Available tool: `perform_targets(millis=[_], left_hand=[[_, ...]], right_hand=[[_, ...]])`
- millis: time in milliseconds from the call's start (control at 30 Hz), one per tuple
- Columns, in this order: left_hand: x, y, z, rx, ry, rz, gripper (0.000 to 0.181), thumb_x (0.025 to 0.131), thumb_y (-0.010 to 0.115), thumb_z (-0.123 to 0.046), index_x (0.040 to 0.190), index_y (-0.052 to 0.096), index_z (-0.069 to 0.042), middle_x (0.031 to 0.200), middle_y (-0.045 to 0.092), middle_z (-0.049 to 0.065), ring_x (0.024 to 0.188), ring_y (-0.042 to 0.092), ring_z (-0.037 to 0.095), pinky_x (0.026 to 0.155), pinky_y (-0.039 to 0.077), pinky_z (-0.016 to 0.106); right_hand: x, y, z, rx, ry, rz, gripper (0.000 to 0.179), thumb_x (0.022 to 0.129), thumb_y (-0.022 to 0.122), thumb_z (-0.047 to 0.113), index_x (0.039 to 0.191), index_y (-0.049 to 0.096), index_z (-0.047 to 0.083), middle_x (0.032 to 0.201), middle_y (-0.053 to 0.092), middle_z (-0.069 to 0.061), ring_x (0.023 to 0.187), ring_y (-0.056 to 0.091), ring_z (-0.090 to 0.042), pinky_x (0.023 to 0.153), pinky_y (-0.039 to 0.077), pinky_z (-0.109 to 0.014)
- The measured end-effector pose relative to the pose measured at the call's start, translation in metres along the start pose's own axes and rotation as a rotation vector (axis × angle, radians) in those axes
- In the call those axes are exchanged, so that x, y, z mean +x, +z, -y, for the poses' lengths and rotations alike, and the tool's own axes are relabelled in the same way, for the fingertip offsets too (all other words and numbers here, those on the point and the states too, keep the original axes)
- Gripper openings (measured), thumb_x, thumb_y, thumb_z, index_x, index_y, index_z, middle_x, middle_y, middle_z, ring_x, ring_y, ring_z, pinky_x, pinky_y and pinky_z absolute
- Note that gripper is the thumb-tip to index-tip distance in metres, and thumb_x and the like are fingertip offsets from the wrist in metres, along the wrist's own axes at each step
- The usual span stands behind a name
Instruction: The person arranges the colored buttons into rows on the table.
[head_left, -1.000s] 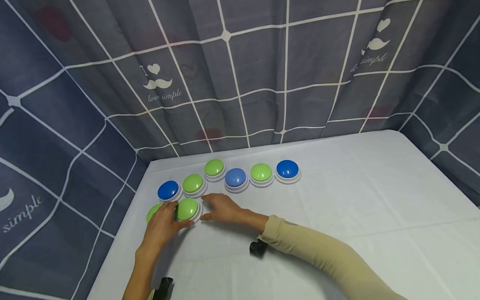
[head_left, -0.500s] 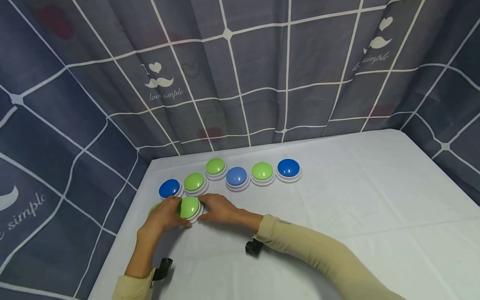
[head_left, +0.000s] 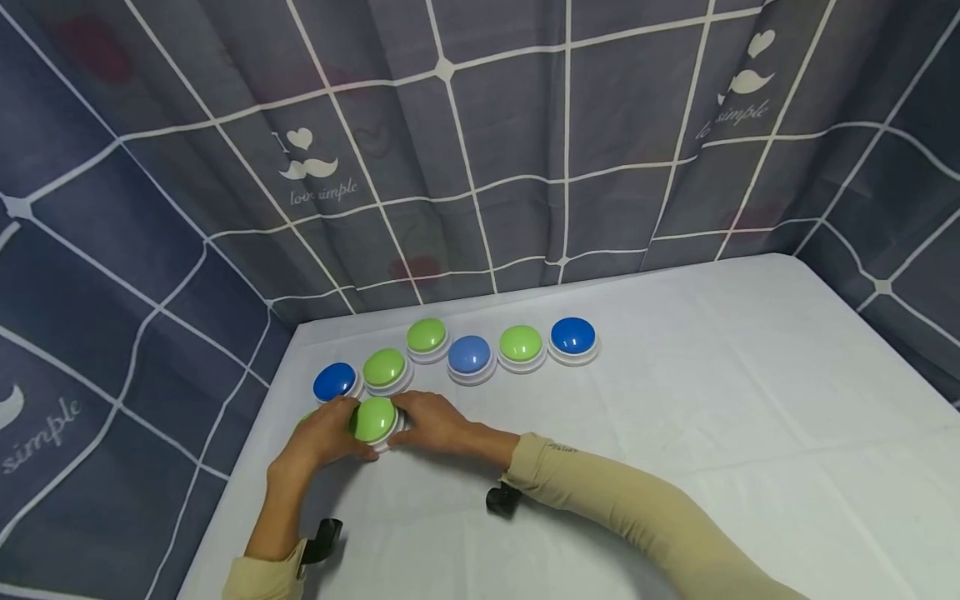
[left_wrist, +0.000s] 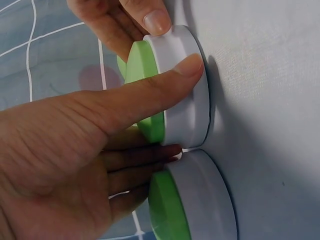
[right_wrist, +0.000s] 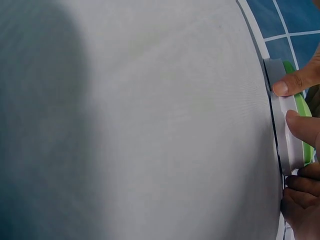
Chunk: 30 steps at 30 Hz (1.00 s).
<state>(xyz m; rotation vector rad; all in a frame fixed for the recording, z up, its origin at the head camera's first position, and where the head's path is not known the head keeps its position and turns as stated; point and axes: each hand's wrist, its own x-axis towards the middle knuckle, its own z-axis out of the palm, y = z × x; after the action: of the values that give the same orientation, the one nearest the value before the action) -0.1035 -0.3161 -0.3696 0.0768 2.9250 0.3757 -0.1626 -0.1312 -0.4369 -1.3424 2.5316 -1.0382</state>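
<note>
While both hands point(head_left: 330, 437) point(head_left: 431, 423) clasp the green button point(head_left: 374, 419) beside the blue button point(head_left: 334, 381), lifting seems next.

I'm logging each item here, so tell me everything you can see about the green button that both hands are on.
The green button is a round push button with a glossy green dome set in a white, plastic-looking base. It sits flat on the white tablecloth near the table's left edge. The left hand and right hand grip its base from opposite sides, the left thumb lying across the rim. Another green button lies right beside it, partly hidden in the head view.
</note>
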Motion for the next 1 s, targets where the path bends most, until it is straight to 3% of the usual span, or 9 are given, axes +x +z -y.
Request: perform_targets(millis=[233,467,767,1000], left_hand=[[-0.001,0.004,0.001,-0.047,0.016,-0.041,0.069,0.057,0.097,-0.026,0.109,0.063,0.005,0.099,0.067,0.010,0.092,0.062,0.028,0.078,0.051,0.052],[-0.002,0.001,-0.004,-0.052,0.003,-0.052,0.074,0.057,0.097,-0.028,0.112,0.063,0.006,0.104,0.067,0.013,0.096,0.062,0.031,0.080,0.050,0.055],[-0.006,-0.009,-0.017,-0.094,0.048,-0.118,0.075,0.065,0.093,-0.033,0.123,0.062,0.004,0.112,0.064,0.016,0.109,0.059,0.038,0.083,0.049,0.062],[0.002,-0.012,-0.028,-0.214,0.112,-0.194,0.082,0.071,0.089,-0.039,0.134,0.056,0.000,0.119,0.059,0.018,0.116,0.055,0.040,0.090,0.046,0.062]], right_hand=[[-0.002,0.000,0.002,0.034,0.014,-0.020,0.054,0.085,0.080,0.025,0.132,0.061,0.009,0.123,0.066,0.000,0.112,0.058,-0.008,0.095,0.043,-0.021],[-0.006,-0.003,0.002,0.058,0.021,-0.054,0.054,0.084,0.081,0.026,0.131,0.062,0.010,0.122,0.066,0.000,0.112,0.059,-0.008,0.095,0.044,-0.022],[-0.017,-0.023,-0.001,0.064,-0.002,-0.127,0.056,0.086,0.079,0.028,0.135,0.058,0.009,0.131,0.062,-0.002,0.124,0.054,-0.012,0.104,0.040,-0.026],[-0.029,-0.048,-0.010,0.147,0.012,-0.194,0.062,0.087,0.079,0.026,0.140,0.054,0.007,0.138,0.058,-0.006,0.129,0.051,-0.019,0.106,0.040,-0.032]])
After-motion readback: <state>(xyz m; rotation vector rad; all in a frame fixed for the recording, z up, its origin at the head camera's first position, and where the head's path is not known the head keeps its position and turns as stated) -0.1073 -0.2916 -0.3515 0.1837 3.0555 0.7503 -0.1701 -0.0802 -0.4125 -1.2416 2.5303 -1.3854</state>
